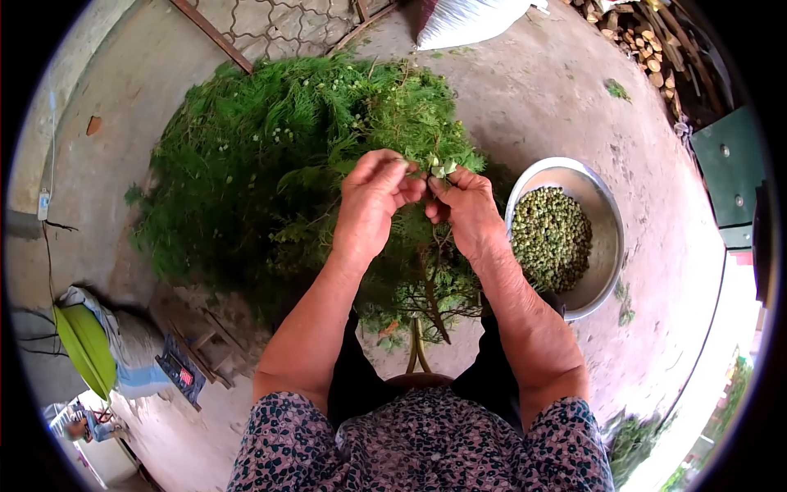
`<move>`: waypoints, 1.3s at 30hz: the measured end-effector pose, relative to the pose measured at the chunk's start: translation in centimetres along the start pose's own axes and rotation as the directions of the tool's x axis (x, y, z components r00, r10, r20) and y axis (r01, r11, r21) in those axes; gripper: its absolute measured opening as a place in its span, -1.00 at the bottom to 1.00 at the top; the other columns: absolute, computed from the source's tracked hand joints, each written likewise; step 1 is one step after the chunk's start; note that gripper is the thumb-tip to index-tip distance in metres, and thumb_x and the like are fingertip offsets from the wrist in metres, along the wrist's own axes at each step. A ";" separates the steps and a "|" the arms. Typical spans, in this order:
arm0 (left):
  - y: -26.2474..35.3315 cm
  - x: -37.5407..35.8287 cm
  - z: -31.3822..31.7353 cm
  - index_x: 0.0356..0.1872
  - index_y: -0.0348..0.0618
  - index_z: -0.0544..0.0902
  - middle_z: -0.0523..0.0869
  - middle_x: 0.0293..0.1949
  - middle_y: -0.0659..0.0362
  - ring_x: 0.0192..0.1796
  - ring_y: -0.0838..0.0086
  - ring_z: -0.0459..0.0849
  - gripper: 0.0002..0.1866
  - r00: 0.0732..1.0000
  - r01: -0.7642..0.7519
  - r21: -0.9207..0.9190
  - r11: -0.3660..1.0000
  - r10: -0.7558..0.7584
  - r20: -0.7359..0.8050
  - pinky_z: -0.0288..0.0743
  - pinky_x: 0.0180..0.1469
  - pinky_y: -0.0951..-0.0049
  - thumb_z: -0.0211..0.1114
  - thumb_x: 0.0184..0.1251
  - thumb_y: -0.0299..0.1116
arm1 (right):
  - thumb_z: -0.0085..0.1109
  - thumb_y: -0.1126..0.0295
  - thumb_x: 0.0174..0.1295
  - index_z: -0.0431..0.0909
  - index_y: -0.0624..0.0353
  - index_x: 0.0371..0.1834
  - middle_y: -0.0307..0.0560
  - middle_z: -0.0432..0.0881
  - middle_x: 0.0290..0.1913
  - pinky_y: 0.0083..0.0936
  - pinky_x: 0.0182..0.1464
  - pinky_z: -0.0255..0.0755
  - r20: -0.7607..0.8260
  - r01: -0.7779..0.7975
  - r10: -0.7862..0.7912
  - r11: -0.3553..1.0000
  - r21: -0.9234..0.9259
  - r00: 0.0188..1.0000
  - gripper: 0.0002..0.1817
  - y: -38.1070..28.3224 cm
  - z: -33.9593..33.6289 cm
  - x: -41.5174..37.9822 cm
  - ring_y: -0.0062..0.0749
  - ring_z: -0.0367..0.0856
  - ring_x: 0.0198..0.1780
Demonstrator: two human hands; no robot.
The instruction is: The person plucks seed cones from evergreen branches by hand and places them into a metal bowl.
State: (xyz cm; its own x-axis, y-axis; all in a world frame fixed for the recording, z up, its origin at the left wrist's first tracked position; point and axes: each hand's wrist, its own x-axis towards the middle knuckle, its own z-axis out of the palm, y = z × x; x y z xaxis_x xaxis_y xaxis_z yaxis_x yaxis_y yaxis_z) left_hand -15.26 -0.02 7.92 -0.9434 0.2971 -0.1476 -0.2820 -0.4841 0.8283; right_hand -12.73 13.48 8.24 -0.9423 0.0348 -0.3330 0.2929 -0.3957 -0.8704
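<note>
Both hands are over a large heap of green leafy branches (246, 156). My left hand (373, 193) has its thumb and forefinger pinched together at a sprig; what lies between the fingertips is too small to make out. Close beside it on the right, my right hand (467, 201) pinches a small sprig with pale green pods (443, 168). A thin brown stem hangs below the hands. To the right of my right hand, a round metal basin (607, 246) holds a pile of small green-brown pods (551, 238).
A white sack (463, 23) lies at the top, with stacked firewood (648, 53) at the upper right. A green box (728, 164) stands at the right edge. On the lower left are a wooden stool (205, 348) and a grey sack (143, 344) by a yellow-green object (86, 348).
</note>
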 end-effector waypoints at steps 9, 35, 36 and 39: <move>2.0 -0.5 2.3 -0.10 -0.28 0.47 0.62 -0.22 0.06 -0.21 0.38 0.60 -0.73 0.936 -0.348 0.052 0.936 0.350 -0.026 0.49 -0.14 0.42 0.12 0.25 -0.33 | -0.03 0.51 0.19 0.52 0.21 -0.35 -0.20 0.57 -0.49 -0.68 -0.58 0.30 -0.060 -0.110 0.116 0.990 0.092 0.991 -0.90 1.3 0.4 -0.2 -0.59 0.44 -0.61; 2.4 -0.5 -0.5 -0.14 -0.19 0.56 0.56 -0.45 0.33 -0.50 0.72 0.45 -0.77 0.998 -0.035 0.453 0.891 0.007 0.062 0.32 -0.48 0.70 0.18 0.20 -0.36 | -0.07 0.43 0.10 0.45 0.25 -0.47 -0.27 0.42 -0.63 -0.68 -0.59 0.19 0.113 0.055 -0.016 0.935 -0.350 0.993 -0.86 -1.6 1.8 -1.4 -0.68 0.30 -0.64; 2.5 -0.5 -0.6 -0.16 -0.20 0.56 0.56 -0.45 0.32 -0.49 0.72 0.45 -0.78 0.994 -0.064 0.453 0.889 0.018 0.104 0.31 -0.48 0.70 0.19 0.20 -0.36 | -0.05 0.41 0.07 0.45 0.25 -0.48 -0.28 0.39 -0.66 -0.67 -0.60 0.16 0.123 0.049 -0.003 0.923 -0.381 0.992 -0.86 -1.9 1.9 -1.5 -0.69 0.28 -0.65; 2.9 -0.5 -0.9 -0.24 -0.24 0.55 0.54 -0.45 0.30 -0.50 0.67 0.45 -0.82 0.993 -0.032 0.398 0.917 -0.016 0.117 0.33 -0.46 0.66 0.17 0.20 -0.38 | -0.08 0.35 0.08 0.47 0.26 -0.42 -0.34 0.35 -0.66 -0.72 -0.62 0.05 0.134 0.060 -0.012 0.930 -0.363 0.991 -0.80 -1.6 1.9 -1.6 -0.72 0.18 -0.67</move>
State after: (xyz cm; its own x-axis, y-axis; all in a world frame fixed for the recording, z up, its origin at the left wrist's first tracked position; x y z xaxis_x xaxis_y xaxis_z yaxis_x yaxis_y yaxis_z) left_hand -15.72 -2.28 9.89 -0.9117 0.3993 -0.0966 -0.1587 -0.1253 0.9793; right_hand -12.04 12.29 10.80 -0.9588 -0.0836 -0.2715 0.2749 -0.0333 -0.9609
